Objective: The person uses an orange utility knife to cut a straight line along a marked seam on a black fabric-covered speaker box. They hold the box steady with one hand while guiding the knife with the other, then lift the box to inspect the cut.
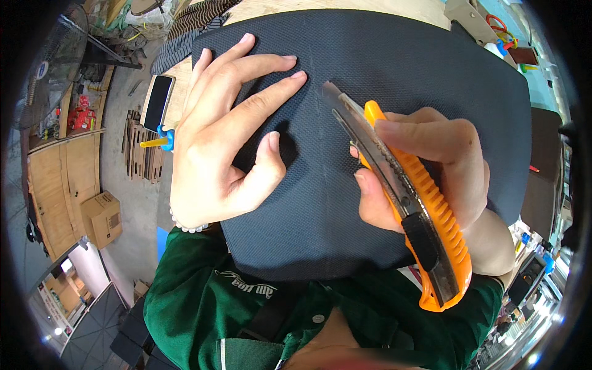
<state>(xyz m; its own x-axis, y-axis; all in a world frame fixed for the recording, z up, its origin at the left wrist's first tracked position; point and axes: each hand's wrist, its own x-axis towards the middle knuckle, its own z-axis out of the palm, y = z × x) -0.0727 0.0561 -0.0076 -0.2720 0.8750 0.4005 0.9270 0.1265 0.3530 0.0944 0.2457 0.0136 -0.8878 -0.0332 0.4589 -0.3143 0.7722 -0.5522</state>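
Observation:
A dark, mesh-textured padded panel point(308, 246) with rounded corners lies in front of me, with a faint pale line running down its middle. My left hand point(216, 142) rests on its left part, fingers spread and holding nothing. In my right hand point(453, 148) is an orange snap-off utility knife point(436, 200) with a black slider. Thumb and fingers wrap round its handle, and the blade points up and left over the panel. The blade end is near my left fingertips but apart from them. Whether it touches the fabric I cannot tell.
Left of the panel are a phone point(159, 102) and a blue nozzle piece with a yellow tip point(161, 140). A striped cloth point(188, 31) lies at the far left edge. At the far right stands a beige holder point(465, 18). A cardboard box point(102, 219) sits on the floor.

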